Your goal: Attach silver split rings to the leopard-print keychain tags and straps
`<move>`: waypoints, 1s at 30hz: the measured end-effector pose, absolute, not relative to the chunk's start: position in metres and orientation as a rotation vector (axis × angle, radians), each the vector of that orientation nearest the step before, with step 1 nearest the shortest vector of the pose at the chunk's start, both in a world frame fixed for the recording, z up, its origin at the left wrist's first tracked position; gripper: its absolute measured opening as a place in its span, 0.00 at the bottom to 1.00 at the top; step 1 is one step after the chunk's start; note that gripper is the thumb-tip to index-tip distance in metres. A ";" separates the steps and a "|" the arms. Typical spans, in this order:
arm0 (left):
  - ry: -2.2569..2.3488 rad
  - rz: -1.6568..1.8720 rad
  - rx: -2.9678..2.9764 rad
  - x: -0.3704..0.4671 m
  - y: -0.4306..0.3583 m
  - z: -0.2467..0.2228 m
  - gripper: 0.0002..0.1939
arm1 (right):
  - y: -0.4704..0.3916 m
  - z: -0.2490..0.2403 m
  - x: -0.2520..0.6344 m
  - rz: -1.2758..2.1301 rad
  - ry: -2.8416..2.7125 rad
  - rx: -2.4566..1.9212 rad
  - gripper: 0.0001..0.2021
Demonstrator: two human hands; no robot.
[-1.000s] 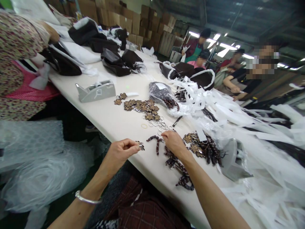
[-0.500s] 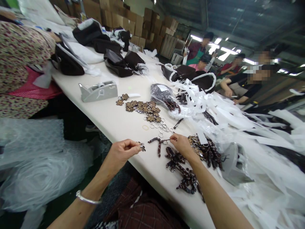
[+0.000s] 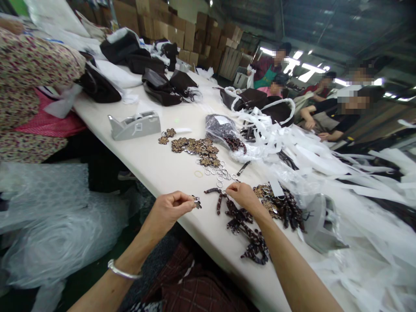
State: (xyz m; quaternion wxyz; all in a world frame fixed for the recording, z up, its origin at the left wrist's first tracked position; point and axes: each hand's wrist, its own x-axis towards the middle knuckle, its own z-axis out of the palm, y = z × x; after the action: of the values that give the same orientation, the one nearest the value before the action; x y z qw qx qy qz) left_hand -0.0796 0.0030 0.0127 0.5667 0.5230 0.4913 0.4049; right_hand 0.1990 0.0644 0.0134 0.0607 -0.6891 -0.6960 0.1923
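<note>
A small flower-shaped charm (image 3: 197, 202) is pinched between the thumb and fingers of my left hand (image 3: 172, 207), over the table's near edge. My right hand (image 3: 242, 195) is closed at a metal ring by some short dark patterned straps (image 3: 219, 203); its fingertips hide most of the ring. Loose silver rings (image 3: 220, 175) lie just beyond, beside a pile of brown patterned flower charms (image 3: 195, 147). More dark patterned straps (image 3: 253, 242) are heaped below my right hand, and finished-looking charms with straps (image 3: 282, 206) lie to its right.
A grey tape dispenser (image 3: 135, 125) stands at the left, another (image 3: 321, 223) at the right. Dark bags (image 3: 165, 86) and white strips (image 3: 308, 160) cover parts of the white table. A person in a floral top (image 3: 35, 65) is at the left; others work across the table.
My right hand has moved slightly left, close to the short straps. My left hand has shifted a little right with the charm. A person's arm at the left has moved.
</note>
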 end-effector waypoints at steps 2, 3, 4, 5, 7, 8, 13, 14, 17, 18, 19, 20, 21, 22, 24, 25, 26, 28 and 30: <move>1.163 0.954 1.235 -0.081 0.003 0.014 0.12 | 0.068 0.011 0.188 0.516 -2.139 -2.054 0.10; 1.171 0.959 1.239 -0.081 0.004 0.015 0.12 | 0.070 0.009 0.183 0.486 -2.160 -2.040 0.10; 1.181 0.964 1.244 -0.082 0.004 0.015 0.12 | 0.071 0.008 0.177 0.460 -2.182 -2.027 0.10; 1.190 0.969 1.247 -0.082 0.004 0.015 0.12 | 0.073 0.007 0.172 0.436 -2.205 -2.013 0.10; 1.202 0.973 1.245 -0.084 0.004 0.014 0.11 | 0.076 0.004 0.161 0.405 -2.262 -1.965 0.12; 1.204 0.972 1.240 -0.084 0.004 0.014 0.11 | 0.078 0.002 0.156 0.402 -2.300 -1.927 0.14; 1.210 0.977 1.220 -0.087 0.004 0.013 0.11 | 0.083 -0.011 0.136 0.458 -2.466 -1.763 0.11; 1.210 0.980 1.217 -0.087 0.004 0.014 0.11 | 0.084 -0.013 0.135 0.464 -2.469 -1.760 0.10; 1.203 0.988 1.211 -0.088 0.004 0.014 0.11 | 0.085 -0.016 0.135 0.471 -2.411 -1.766 0.09; 1.202 0.992 1.212 -0.088 0.004 0.014 0.11 | 0.085 -0.015 0.137 0.474 -2.375 -1.766 0.10; 1.202 0.995 1.214 -0.089 0.004 0.014 0.11 | 0.085 -0.013 0.141 0.477 -2.333 -1.766 0.10; 1.203 0.998 1.217 -0.089 0.004 0.014 0.12 | 0.085 -0.011 0.145 0.479 -2.283 -1.768 0.11; 1.202 1.001 1.219 -0.090 0.004 0.013 0.12 | 0.085 -0.008 0.150 0.482 -2.230 -1.774 0.11; 1.202 1.003 1.219 -0.090 0.003 0.013 0.12 | 0.086 -0.005 0.156 0.490 -2.177 -1.782 0.11; 1.196 1.002 1.214 -0.090 0.003 0.011 0.12 | 0.087 0.002 0.169 0.525 -2.088 -1.803 0.11; 1.191 1.000 1.210 -0.090 0.003 0.011 0.11 | 0.087 0.005 0.176 0.547 -2.053 -1.813 0.11; 1.187 0.996 1.206 -0.089 0.003 0.010 0.11 | 0.087 0.009 0.182 0.566 -2.022 -1.820 0.12; 1.178 0.992 1.202 -0.088 0.003 0.010 0.11 | 0.084 0.015 0.192 0.568 -1.969 -1.832 0.14; 1.174 0.990 1.200 -0.085 0.003 0.011 0.10 | 0.078 0.022 0.197 0.525 -1.929 -1.842 0.16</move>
State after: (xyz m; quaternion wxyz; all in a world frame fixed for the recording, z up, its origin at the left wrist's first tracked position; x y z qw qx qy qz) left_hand -0.0854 0.0026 0.0113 0.5618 0.5095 0.4983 0.4202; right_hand 0.1967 0.0779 0.0215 0.2101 -0.6624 -0.6939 0.1889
